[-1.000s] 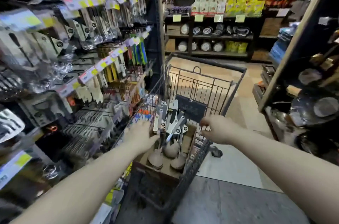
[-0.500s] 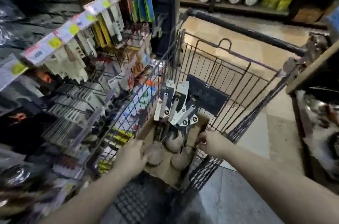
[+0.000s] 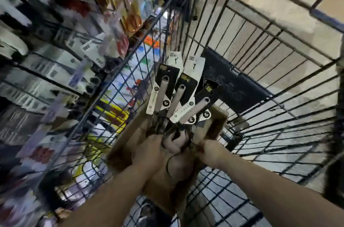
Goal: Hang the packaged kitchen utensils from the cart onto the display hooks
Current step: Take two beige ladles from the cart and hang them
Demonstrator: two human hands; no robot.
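Observation:
Several packaged utensils point(image 3: 178, 96) with pale handles and black-and-white cards stand bunched in a brown cardboard box point(image 3: 216, 122) inside the wire cart point(image 3: 260, 70). My left hand point(image 3: 149, 150) reaches into the box and closes around the lower ends of the bunch. My right hand point(image 3: 210, 152) grips the box's right edge beside the utensils' rounded heads point(image 3: 173, 145). The display hooks point(image 3: 55, 55) with hanging stock run along the left, blurred.
The cart's wire side point(image 3: 130, 70) stands between my hands and the display rack. A dark placard point(image 3: 229, 89) hangs on the cart's far wall. Tiled floor point(image 3: 279, 12) shows beyond the cart. My shoe point(image 3: 147, 213) appears under the basket.
The view has dropped and closed in on the cart. My left hand has moved from the box's left side onto the utensil bunch; my right hand stays at the box's right edge.

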